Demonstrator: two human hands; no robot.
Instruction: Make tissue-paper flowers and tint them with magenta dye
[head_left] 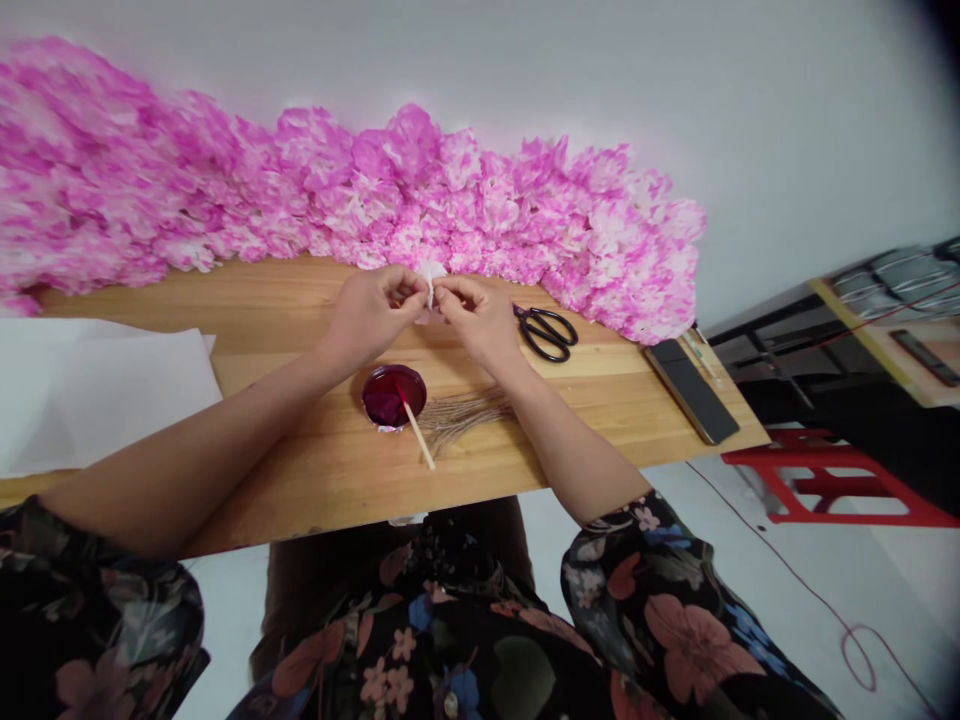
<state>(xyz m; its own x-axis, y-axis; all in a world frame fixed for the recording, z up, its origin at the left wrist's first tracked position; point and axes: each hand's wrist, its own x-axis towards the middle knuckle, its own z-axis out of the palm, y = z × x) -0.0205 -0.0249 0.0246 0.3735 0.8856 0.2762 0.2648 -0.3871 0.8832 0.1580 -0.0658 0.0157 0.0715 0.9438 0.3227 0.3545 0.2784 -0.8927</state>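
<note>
My left hand [373, 315] and my right hand [480, 316] meet over the far half of the wooden table [315, 480]. Both pinch a small white folded paper piece [431, 277] between their fingertips, just in front of a long heap of pink-and-white paper flowers [360, 195]. Near my wrists sits a small round dish of dark red dye [394, 395] with a wooden stick [417, 435] resting in it. A bundle of thin wires [469, 415] lies beside the dish, under my right forearm.
Black scissors [547, 332] lie right of my right hand. A dark flat phone-like slab [691, 390] sits at the table's right end. White paper sheets [90, 390] cover the left part. A red stool [832, 485] and a red cord [817, 600] are on the floor at right.
</note>
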